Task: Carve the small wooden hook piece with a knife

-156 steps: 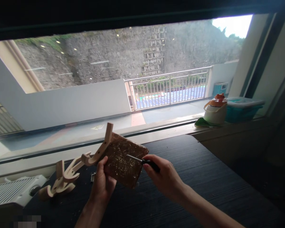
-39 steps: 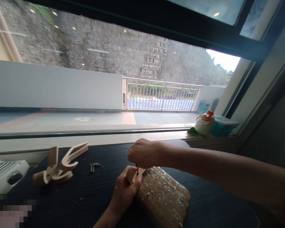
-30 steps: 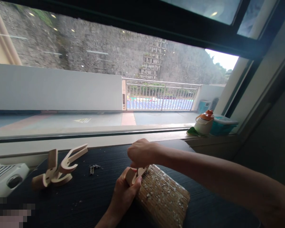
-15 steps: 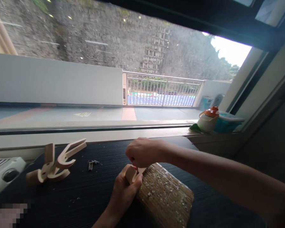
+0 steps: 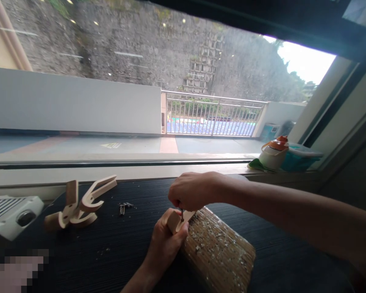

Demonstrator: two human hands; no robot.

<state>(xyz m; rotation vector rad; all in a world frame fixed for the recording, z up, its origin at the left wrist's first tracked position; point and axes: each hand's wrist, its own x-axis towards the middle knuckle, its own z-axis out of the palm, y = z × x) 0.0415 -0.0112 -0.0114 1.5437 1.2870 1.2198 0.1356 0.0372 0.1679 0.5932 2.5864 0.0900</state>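
My left hand [image 5: 167,236] is closed around a curved, pale wooden piece [image 5: 174,221]. The piece rests at the upper left end of a wooden block [image 5: 219,248] strewn with small pale chips. Above it, my right hand [image 5: 189,190] makes a fist around a thin-shafted tool [image 5: 182,215], its handle hidden in the fingers. The shaft points down into the wooden piece near my left thumb; what its tip touches cannot be made out. Left of my hands lie several curved wooden pieces [image 5: 79,207] in a cluster and a small pile of metal screws [image 5: 124,207].
A dark table [image 5: 118,252] stands against a window sill [image 5: 140,173]. A white device with a dark knob [image 5: 14,215] is at far left. On the sill at right are a white bottle with an orange top [image 5: 273,154] and a teal box [image 5: 301,158].
The whole view has shifted a little, so things appear farther right. My right hand sits slightly higher above the wooden piece, and more of the tool's shaft shows. Both hands keep their hold.
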